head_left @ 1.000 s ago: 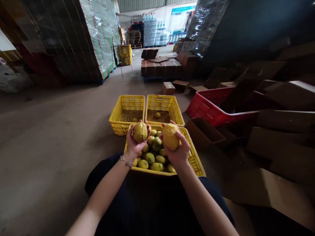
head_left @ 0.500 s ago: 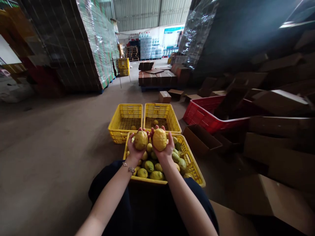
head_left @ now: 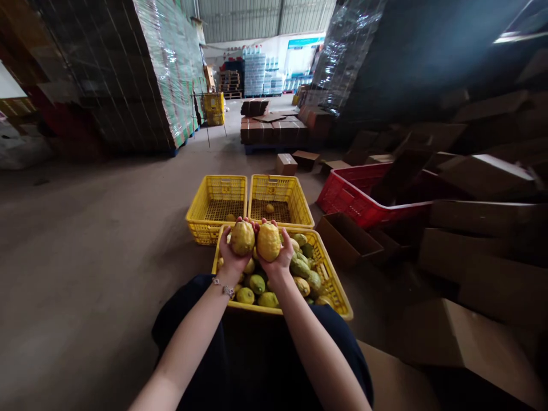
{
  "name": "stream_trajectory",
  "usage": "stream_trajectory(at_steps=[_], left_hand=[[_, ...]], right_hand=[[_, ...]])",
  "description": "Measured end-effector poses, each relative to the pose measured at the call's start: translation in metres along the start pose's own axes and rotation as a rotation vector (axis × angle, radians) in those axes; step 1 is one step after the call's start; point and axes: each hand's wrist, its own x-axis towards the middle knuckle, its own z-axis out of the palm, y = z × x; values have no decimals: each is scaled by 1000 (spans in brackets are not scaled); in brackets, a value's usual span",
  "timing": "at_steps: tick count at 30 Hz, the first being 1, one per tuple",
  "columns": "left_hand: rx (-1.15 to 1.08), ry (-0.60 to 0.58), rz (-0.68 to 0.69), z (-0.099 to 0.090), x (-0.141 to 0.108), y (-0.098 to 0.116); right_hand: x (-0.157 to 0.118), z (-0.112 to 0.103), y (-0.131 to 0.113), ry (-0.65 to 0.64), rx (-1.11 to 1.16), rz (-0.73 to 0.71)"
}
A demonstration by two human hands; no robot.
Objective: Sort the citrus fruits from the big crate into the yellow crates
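Observation:
In my left hand (head_left: 232,261) lies a greenish-yellow citron (head_left: 242,238) with brown marks, my fingers curled around it from below. My right hand (head_left: 281,261) cups a yellower, bumpy citron (head_left: 269,242). Both hands are side by side, palms up, above the near yellow crate (head_left: 336,279). That crate holds several green and yellow citrons (head_left: 257,283), some of them hidden beneath my hands and forearms. Just beyond stand two more yellow crates, the left one (head_left: 194,214) and the right one (head_left: 303,208), each with a fruit on its slatted bottom.
At the right are a red crate (head_left: 342,197), an open cardboard box (head_left: 349,242) and a heap of cartons (head_left: 466,337). Farther off, flattened cardboard is stacked on a pallet (head_left: 274,134). A tall wrapped stack (head_left: 166,68) rises at the left beside concrete floor (head_left: 94,245).
My right hand has moved left with its citron, closer to the left hand. The left hand has shifted slightly left and up. Both still hold their fruit.

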Motion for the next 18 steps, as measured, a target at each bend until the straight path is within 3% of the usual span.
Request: stream_trajectory(at_steps=[10,18], left_hand=[[24,51,-22,6,-8,-1],[218,-99,36,-9,-1,10]], right_hand=[[-8,4,-7,14,-28,11],[-11,-3,-16,-147,-132,46]])
